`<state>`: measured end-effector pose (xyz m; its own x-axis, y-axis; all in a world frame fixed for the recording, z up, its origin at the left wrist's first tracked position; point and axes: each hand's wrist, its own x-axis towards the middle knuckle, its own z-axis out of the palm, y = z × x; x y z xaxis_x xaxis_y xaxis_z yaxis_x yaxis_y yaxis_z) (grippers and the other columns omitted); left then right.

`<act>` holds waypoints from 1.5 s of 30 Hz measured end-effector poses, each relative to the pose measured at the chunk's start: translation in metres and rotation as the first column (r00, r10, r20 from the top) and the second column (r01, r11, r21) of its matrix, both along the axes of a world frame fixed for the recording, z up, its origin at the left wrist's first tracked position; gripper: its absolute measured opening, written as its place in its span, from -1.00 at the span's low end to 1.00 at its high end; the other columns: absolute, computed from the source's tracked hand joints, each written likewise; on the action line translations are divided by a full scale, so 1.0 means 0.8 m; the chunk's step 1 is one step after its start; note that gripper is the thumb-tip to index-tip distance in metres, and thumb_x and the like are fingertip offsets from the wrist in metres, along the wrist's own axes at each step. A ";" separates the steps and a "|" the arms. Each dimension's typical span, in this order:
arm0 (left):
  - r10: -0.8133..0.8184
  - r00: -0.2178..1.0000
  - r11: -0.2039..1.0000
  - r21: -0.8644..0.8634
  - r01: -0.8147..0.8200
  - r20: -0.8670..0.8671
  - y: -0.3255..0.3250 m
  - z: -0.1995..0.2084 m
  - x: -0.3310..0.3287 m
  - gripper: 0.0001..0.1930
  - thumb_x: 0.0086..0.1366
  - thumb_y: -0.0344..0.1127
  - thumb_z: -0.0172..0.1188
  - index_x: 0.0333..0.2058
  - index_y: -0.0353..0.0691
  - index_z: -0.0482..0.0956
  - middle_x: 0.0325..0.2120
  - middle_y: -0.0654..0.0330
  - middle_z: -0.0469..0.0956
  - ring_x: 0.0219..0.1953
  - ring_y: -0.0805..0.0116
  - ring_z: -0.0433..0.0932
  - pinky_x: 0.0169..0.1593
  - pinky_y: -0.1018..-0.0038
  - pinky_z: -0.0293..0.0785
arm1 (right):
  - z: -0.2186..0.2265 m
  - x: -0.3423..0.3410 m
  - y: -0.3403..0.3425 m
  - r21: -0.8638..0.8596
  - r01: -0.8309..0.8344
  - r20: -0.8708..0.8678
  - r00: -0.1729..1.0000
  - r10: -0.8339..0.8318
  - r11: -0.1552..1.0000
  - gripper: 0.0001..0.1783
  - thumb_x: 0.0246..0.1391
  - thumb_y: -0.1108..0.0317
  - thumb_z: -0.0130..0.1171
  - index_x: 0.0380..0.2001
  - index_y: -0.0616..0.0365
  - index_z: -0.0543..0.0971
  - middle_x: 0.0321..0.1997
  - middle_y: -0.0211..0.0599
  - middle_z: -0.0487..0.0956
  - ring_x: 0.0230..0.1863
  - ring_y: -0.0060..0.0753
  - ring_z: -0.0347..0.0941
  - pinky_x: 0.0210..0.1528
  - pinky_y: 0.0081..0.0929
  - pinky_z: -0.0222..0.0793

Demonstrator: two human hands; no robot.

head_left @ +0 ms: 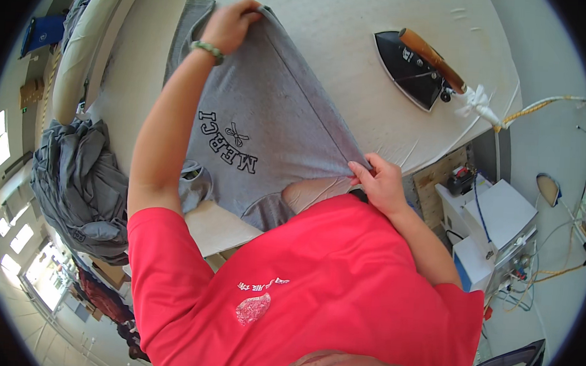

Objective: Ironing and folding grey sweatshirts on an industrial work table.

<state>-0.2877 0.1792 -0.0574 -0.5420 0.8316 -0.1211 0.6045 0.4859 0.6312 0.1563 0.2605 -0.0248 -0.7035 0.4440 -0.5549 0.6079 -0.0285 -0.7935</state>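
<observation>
A grey garment [270,109] with dark outlined lettering and a small bow print lies over the pale ironing table. My left hand [229,26] is closed on its far edge, with a beaded bracelet at the wrist. Nearer my body, my right hand [380,182] pinches the right-hand edge between thumb and fingers. The right edge is pulled straight between both hands. Part of the garment hangs close to my red shirt, and I cannot tell exactly what kind of garment it is.
An iron [415,67] with a wooden handle rests on the table's [334,26] right side, its cord wrapped in white cloth. Grey garments [84,182] are heaped at the left. A padded roll [85,46] borders the far left. White equipment [496,220] stands at the right.
</observation>
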 end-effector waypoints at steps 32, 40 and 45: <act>-0.077 0.896 0.981 -0.193 -0.010 -0.437 -0.244 -0.022 0.012 -0.76 0.35 -0.08 0.28 -0.30 -0.12 0.57 -0.36 0.19 0.58 -0.26 0.12 0.58 -0.12 0.27 0.49 | -0.115 -0.360 0.024 0.925 -0.310 0.046 0.665 0.745 0.219 -0.22 0.31 -0.08 0.15 0.42 0.21 0.35 0.57 -0.16 0.25 0.60 -0.14 0.08 0.61 -0.10 -0.08; -0.044 0.838 0.976 -0.202 -0.080 -0.544 -0.251 -0.043 0.009 -0.86 0.36 -0.24 0.23 -0.25 -0.16 0.55 -0.35 0.20 0.57 -0.25 0.15 0.58 -0.14 0.24 0.46 | -0.106 -0.365 0.019 0.916 -0.349 0.106 0.685 0.721 0.196 -0.19 0.33 -0.11 0.12 0.45 0.20 0.29 0.60 -0.16 0.19 0.61 -0.11 0.04 0.62 -0.06 -0.10; 0.105 0.761 0.972 -0.095 -0.214 -0.640 -0.207 -0.042 0.040 -0.89 0.36 -0.32 0.18 -0.20 -0.18 0.55 -0.20 0.18 0.57 -0.18 0.15 0.59 -0.09 0.21 0.46 | -0.112 -0.373 0.013 0.911 -0.367 0.142 0.705 0.695 0.186 -0.17 0.34 -0.13 0.09 0.46 0.21 0.26 0.62 -0.17 0.15 0.63 -0.12 0.00 0.62 -0.06 -0.13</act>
<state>-0.2560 0.0136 -0.0911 -0.6650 0.7259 0.1753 0.7423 0.6683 0.0482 -0.1422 0.2713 -0.1146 -0.9957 -0.0204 0.0906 -0.0422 0.9683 -0.2462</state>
